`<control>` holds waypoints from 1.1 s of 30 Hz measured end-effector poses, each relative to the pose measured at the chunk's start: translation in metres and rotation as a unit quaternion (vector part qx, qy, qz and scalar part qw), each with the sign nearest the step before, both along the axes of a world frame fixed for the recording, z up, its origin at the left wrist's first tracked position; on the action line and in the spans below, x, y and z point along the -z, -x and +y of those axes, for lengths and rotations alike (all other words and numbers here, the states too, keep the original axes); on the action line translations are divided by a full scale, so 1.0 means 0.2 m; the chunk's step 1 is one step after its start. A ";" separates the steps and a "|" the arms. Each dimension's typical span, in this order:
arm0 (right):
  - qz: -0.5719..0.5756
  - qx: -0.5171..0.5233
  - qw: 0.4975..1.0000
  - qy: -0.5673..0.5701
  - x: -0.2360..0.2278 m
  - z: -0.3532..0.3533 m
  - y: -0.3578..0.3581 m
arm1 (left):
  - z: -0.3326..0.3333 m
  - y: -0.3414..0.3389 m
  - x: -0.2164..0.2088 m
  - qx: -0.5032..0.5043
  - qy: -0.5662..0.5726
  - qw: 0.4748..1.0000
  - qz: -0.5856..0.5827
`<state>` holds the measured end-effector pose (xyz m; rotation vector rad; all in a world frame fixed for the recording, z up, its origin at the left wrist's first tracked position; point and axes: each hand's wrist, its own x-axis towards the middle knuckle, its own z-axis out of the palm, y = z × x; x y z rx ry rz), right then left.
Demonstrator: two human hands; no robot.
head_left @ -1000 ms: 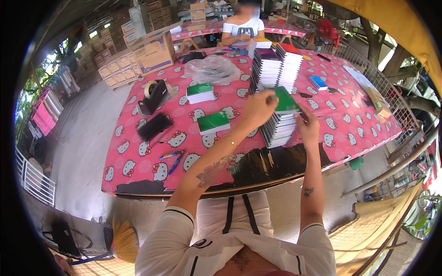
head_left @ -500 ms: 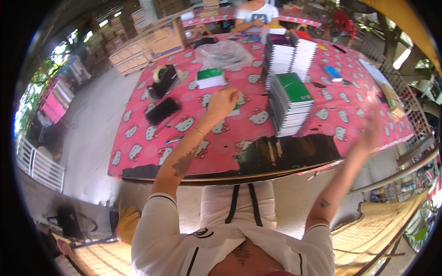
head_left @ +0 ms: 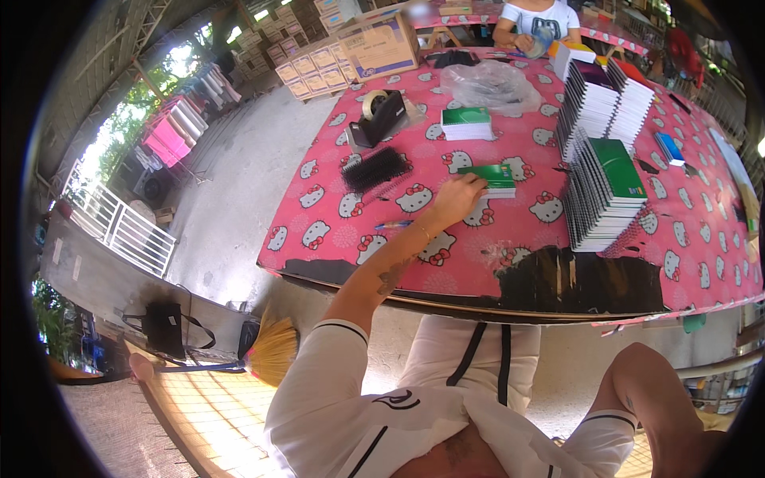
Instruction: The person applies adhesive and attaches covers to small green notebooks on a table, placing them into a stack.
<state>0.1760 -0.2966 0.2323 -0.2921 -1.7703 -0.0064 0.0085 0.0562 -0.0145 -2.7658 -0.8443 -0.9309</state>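
Note:
My left hand (head_left: 460, 199) reaches over the pink table, its fingers curled closed at the left edge of a low stack of small green-covered notepads (head_left: 496, 178). The far side of its grip is partly hidden. A similar green-topped stack (head_left: 466, 123) with white page edges lies just beyond. To the right stands a tall stack of green-covered spiral notebooks (head_left: 610, 199), wire bindings at the sides. My right arm (head_left: 657, 398) is bent sharply at the lower right, and its hand is out of view.
Left of the pads lie a black brush-like object (head_left: 374, 169), a tape dispenser (head_left: 380, 117) and pens (head_left: 394, 225). Clear plastic (head_left: 490, 86) lies farther back. More spiral notebooks (head_left: 588, 111) stand behind the tall stack. Across the table sits a person (head_left: 542, 24); cartons (head_left: 378, 48) are stacked beyond.
My left hand has come down onto the edge of the small notepads. My right hand has pulled back from the table's right side and left the view. The view has swung left.

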 end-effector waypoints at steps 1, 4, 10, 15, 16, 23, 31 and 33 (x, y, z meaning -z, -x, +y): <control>0.004 -0.007 1.000 -0.007 0.00 0.02 0.01 | 0.04 0.01 -0.05 0.002 0.014 1.000 -0.002; 0.005 -0.014 1.000 0.004 0.00 0.04 0.04 | 0.04 0.00 -0.05 -0.003 0.066 0.998 -0.018; 0.007 -0.033 0.999 0.019 -0.01 0.03 0.07 | 0.03 -0.03 -0.07 -0.020 0.102 0.994 -0.044; 0.018 -0.064 0.998 0.019 -0.03 0.03 0.10 | 0.03 -0.02 -0.08 -0.026 0.103 0.993 -0.047; 0.016 -0.070 0.997 0.016 -0.04 0.01 0.09 | 0.00 -0.03 -0.07 -0.025 0.087 0.995 -0.045; 0.005 -0.078 0.996 0.045 -0.03 0.05 0.14 | 0.05 -0.05 -0.04 -0.047 0.137 0.988 -0.045; 0.004 -0.089 0.994 0.060 -0.02 0.08 0.17 | 0.06 -0.06 -0.01 -0.039 0.094 0.992 -0.069; 0.005 -0.096 0.994 0.048 -0.03 0.08 0.17 | 0.05 -0.05 -0.06 -0.025 0.067 0.995 -0.067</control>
